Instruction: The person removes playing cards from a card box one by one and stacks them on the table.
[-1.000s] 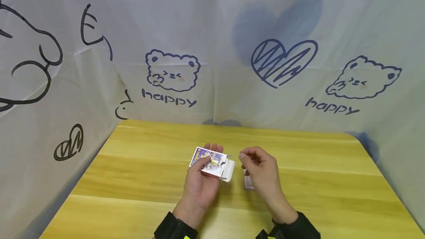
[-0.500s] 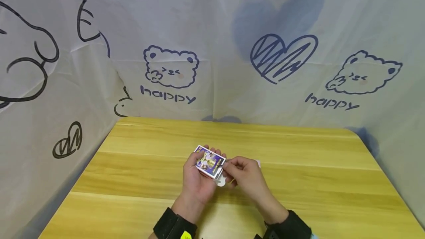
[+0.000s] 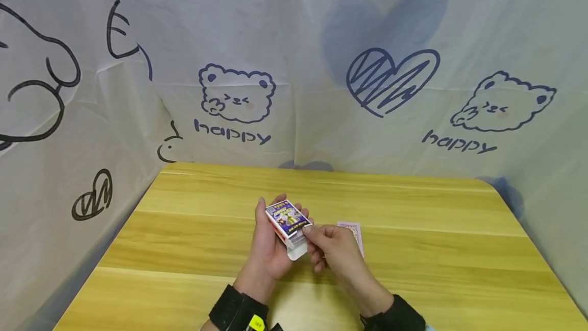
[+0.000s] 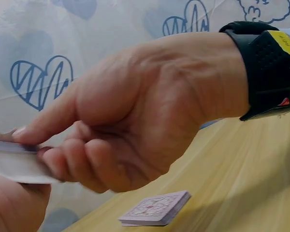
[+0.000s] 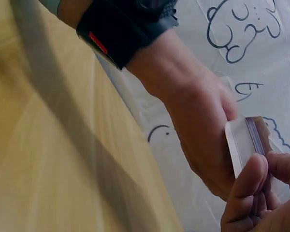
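Observation:
My left hand (image 3: 268, 249) holds a purple-and-white playing card box (image 3: 288, 217) from beneath, tilted, with its open end facing me and the white flap (image 3: 297, 252) hanging down. Packed edges of playing cards (image 5: 254, 136) show inside the opening in the right wrist view. Thumb and forefinger of my right hand (image 3: 339, 252) pinch at those cards by the mouth of the box; its other fingers curl below. On the table behind the right hand lies a squared stack of cards (image 4: 154, 209) with a patterned back, partly covered in the head view.
The yellow wood-grain table (image 3: 193, 249) reaches back to a white cloth (image 3: 317, 24) with drawn hearts and bears, which also hangs along both sides. Black bands are strapped round both wrists.
My right hand has come left from above the card stack to the box mouth. The left hand has turned the box so its open end faces me, and the stack shows more fully.

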Action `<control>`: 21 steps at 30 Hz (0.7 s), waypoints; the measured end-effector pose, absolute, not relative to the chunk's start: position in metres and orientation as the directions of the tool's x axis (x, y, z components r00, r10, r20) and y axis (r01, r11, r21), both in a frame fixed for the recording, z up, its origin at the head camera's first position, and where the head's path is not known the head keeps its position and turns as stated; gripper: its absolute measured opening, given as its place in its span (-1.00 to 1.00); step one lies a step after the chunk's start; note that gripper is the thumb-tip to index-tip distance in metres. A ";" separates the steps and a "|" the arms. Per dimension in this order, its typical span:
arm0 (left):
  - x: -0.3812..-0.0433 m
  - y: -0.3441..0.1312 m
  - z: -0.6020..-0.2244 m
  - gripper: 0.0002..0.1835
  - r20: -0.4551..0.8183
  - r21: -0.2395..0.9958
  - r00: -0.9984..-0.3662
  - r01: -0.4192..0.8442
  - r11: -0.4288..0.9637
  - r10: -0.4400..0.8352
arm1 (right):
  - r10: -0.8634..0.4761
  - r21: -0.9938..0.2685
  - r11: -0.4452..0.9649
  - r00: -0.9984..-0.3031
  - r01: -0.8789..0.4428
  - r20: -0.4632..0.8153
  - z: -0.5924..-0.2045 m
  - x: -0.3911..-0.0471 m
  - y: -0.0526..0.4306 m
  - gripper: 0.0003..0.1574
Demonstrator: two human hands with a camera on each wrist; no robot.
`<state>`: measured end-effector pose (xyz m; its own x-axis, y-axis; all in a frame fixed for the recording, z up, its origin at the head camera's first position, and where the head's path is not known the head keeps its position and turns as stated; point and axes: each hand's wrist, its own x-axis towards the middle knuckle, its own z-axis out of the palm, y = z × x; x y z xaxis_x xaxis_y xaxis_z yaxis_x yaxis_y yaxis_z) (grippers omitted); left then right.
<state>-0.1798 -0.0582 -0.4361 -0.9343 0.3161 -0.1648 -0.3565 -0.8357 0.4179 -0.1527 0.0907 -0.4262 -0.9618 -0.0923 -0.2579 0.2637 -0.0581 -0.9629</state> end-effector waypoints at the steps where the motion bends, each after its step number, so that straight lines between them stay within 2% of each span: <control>1: -0.180 -0.057 -0.437 -0.33 -0.158 0.417 -0.939 -0.343 -0.841 0.305 | -0.089 -0.960 -0.069 -0.960 0.271 -0.264 -0.426 -0.152 0.090 -0.54; 4: -0.179 -0.054 -0.439 -0.27 -0.145 0.426 -0.948 -0.317 -0.847 0.282 | -0.099 -0.951 -0.103 -0.954 0.293 -0.283 -0.427 -0.151 0.089 -0.60; 9: -0.178 -0.054 -0.440 -0.30 -0.125 0.443 -0.956 -0.293 -0.847 0.266 | -0.133 -0.934 -0.151 -0.943 0.324 -0.305 -0.429 -0.152 0.089 -0.66; 17: -0.178 -0.056 -0.441 -0.26 -0.085 0.436 -0.960 -0.278 -0.856 0.268 | -0.159 -0.919 -0.180 -0.933 0.350 -0.323 -0.429 -0.149 0.089 -0.61; 21: -0.179 -0.058 -0.440 -0.27 -0.088 0.438 -0.959 -0.281 -0.854 0.271 | -0.172 -0.913 -0.221 -0.935 0.344 -0.310 -0.426 -0.147 0.089 -0.70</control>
<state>-0.1790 -0.0576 -0.4402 -0.9587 0.2706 -0.0876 -0.2810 -0.8540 0.4379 -0.1474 0.0886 -0.4256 -0.9349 -0.1720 -0.3103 0.3436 -0.2207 -0.9128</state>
